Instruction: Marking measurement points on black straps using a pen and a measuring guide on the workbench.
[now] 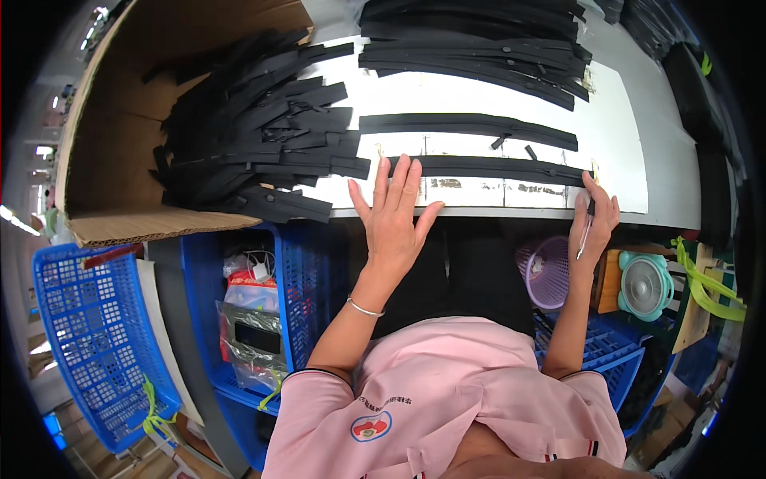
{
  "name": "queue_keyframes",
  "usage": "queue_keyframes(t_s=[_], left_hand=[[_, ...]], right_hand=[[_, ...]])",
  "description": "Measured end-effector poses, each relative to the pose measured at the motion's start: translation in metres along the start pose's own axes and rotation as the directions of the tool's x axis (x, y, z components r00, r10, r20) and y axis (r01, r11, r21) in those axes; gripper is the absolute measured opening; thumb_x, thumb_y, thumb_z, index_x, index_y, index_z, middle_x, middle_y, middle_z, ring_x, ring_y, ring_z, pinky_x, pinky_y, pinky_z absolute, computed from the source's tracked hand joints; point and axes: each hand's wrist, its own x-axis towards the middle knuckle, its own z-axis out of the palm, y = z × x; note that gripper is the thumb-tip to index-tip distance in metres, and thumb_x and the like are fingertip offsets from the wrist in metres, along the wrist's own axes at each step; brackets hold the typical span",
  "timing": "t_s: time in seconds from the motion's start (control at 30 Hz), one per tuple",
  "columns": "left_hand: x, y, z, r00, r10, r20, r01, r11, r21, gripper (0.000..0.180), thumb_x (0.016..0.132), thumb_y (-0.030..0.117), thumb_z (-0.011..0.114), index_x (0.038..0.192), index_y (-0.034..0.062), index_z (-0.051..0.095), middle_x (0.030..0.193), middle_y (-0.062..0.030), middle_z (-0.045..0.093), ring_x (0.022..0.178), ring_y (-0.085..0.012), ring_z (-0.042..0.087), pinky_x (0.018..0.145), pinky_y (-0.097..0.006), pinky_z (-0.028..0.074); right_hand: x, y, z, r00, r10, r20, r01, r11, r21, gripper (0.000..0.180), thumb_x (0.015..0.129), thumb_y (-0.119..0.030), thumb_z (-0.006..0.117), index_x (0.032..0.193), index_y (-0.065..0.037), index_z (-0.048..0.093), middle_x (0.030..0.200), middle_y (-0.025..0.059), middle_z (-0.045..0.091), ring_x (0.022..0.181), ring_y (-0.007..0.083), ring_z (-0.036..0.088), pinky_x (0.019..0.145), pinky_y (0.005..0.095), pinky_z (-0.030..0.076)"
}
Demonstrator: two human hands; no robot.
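Observation:
A long black zipper (495, 168) lies straight across a white marked board (614, 120) at its near edge. My left hand (395, 203) rests flat on the zipper's left end, fingers stretched and thumb apart. At the other end, my right hand (594, 215) touches the zipper with a fingertip. A slim pen (584, 238) is tucked in that hand, pointing down toward me. Just beyond lies a second black zipper (471, 124), with two small black pieces between the two strips. A thick stack of black zippers (471, 52) covers the board's far part.
On the left, a tangled heap of black zippers (263, 136) spills from a cardboard box (112, 144). Below the table are blue crates (299, 287), a blue basket (100, 335), a purple basket (549, 271) and a small turquoise fan (645, 286).

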Motion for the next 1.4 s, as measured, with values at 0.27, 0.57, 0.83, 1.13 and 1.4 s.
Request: queue_keyframes(t_s=[0.27, 0.57, 0.83, 1.13, 1.4], left_hand=[[0.001, -0.002, 0.002, 1.000, -0.003, -0.025, 0.004, 0.999, 0.035, 0.070, 0.090, 0.040, 0.077, 0.148, 0.0083, 0.054, 0.153, -0.0076, 0.053, 0.149, -0.0319, 0.038, 0.121, -0.067, 0.006], [0.002, 0.001, 0.002, 0.999, -0.020, -0.036, 0.021, 1.000, 0.015, 0.068, 0.089, 0.040, 0.077, 0.146, 0.0074, 0.057, 0.152, -0.0087, 0.054, 0.149, -0.0324, 0.039, 0.120, -0.068, 0.007], [0.000, 0.000, 0.002, 0.999, -0.016, -0.045, 0.017, 1.000, 0.005, 0.067, 0.090, 0.042, 0.076, 0.144, 0.0070, 0.058, 0.152, -0.0089, 0.054, 0.149, -0.0319, 0.039, 0.120, -0.066, 0.007], [0.000, 0.000, 0.003, 0.999, -0.018, -0.045, 0.019, 1.000, 0.014, 0.067, 0.090, 0.042, 0.076, 0.145, 0.0074, 0.058, 0.152, -0.0084, 0.053, 0.149, -0.0317, 0.038, 0.120, -0.066, 0.007], [0.000, 0.000, 0.003, 0.999, -0.020, -0.035, 0.021, 1.000, 0.017, 0.068, 0.089, 0.041, 0.077, 0.145, 0.0081, 0.057, 0.153, -0.0078, 0.053, 0.150, -0.0315, 0.037, 0.120, -0.067, 0.007]], right_hand=[[0.038, -0.112, 0.021, 0.955, 0.010, 0.297, -0.243, 0.599, 0.763, 0.018, 0.103, -0.013, 0.063, 0.110, -0.002, 0.075, 0.097, 0.0067, 0.074, 0.083, 0.0121, 0.065, 0.076, 0.0272, 0.051], [0.046, -0.164, 0.087, 0.909, -0.102, 0.403, -0.293, 0.531, 0.795, 0.020, 0.099, -0.011, 0.068, 0.094, 0.007, 0.073, 0.096, 0.0089, 0.077, 0.071, 0.0116, 0.068, 0.063, 0.0248, 0.051], [0.041, -0.164, 0.090, 0.908, -0.141, 0.395, -0.217, 0.647, 0.731, 0.021, 0.100, -0.013, 0.068, 0.106, 0.006, 0.075, 0.101, 0.0095, 0.077, 0.078, 0.0126, 0.072, 0.067, 0.0234, 0.056], [0.043, -0.166, 0.084, 0.895, -0.115, 0.431, -0.270, 0.629, 0.729, 0.024, 0.098, -0.013, 0.068, 0.086, 0.007, 0.073, 0.092, 0.0088, 0.077, 0.067, 0.0148, 0.068, 0.059, 0.0269, 0.050], [0.040, -0.160, 0.088, 0.882, -0.219, 0.418, -0.193, 0.640, 0.743, 0.029, 0.096, -0.015, 0.069, 0.077, 0.007, 0.070, 0.085, 0.0101, 0.076, 0.058, 0.0173, 0.063, 0.052, 0.0303, 0.046]])
